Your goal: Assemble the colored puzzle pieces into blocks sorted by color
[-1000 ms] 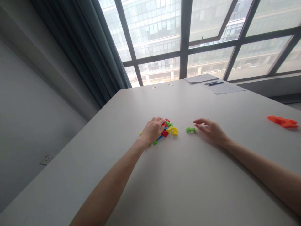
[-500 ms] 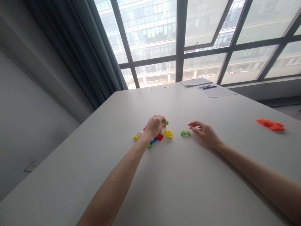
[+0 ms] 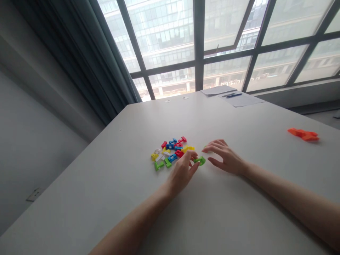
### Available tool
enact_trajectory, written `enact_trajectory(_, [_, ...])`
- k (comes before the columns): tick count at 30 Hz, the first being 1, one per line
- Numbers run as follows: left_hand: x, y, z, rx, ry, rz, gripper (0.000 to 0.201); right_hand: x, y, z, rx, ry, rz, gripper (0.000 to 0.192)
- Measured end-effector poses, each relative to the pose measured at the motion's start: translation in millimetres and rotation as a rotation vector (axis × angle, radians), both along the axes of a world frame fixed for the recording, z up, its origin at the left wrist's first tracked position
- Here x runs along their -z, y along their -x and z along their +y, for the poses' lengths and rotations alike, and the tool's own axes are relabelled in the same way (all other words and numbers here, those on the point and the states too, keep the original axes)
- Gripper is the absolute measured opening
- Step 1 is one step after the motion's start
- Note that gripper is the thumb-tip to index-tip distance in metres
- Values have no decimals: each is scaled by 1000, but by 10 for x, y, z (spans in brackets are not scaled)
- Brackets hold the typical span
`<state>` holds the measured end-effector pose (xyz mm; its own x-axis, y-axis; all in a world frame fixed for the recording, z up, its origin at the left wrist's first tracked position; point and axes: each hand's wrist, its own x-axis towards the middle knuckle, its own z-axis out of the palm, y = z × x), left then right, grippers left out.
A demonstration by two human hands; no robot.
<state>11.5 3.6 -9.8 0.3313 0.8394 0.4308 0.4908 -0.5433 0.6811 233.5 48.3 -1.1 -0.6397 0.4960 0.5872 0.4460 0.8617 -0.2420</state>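
Your forearms come in from the near edge of the table [image 3: 239,219]. Landmark = the green piece [image 3: 199,161]: it sits on the tabletop roughly mid-table, btwn your two hands. Your left hand [image 3: 183,171] is just near-left of it, thumb + forefinger pinched on its left end, other fingers curled. Your right hand [image 3: 225,159] is just right of it, palm down, fingers spread and loose, clamped on nothing; a second bit of green peeks out at its fingertips, too hidden to tell what. Judgement: keep the pinch low and square on the piece so it doesn't flip, and bring the right fingers in flat to steady it w/o knocking it. Just left and beyond the green piece lies the pile of small blocks [image 3: 171,152], red, blue, yellow, white, green, loosely scattered, apart from your left hand. Well right of the piece: an orange object [image 3: 304,134]. Far beyond it, by the window [image 3: 170,32]: papers w/ a pen [image 3: 232,95].
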Motion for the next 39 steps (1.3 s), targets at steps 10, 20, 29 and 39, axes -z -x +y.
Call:
enact_trajectory(10, [-9,-19,23,51,163,-123,24,2,68,-53,-50,4,-61,15])
enact_trajectory(20, [5,-4,35,65,42,-70,36,-8,26,-27,9,46,-61,16])
enact_trajectory(29, [12,19,39,20,46,1,35,33,22,-4,-6,62,-90,16])
enact_trajectory(39, [37,58,30,3,-85,115,25,0,-253,166,76,109,-94,12])
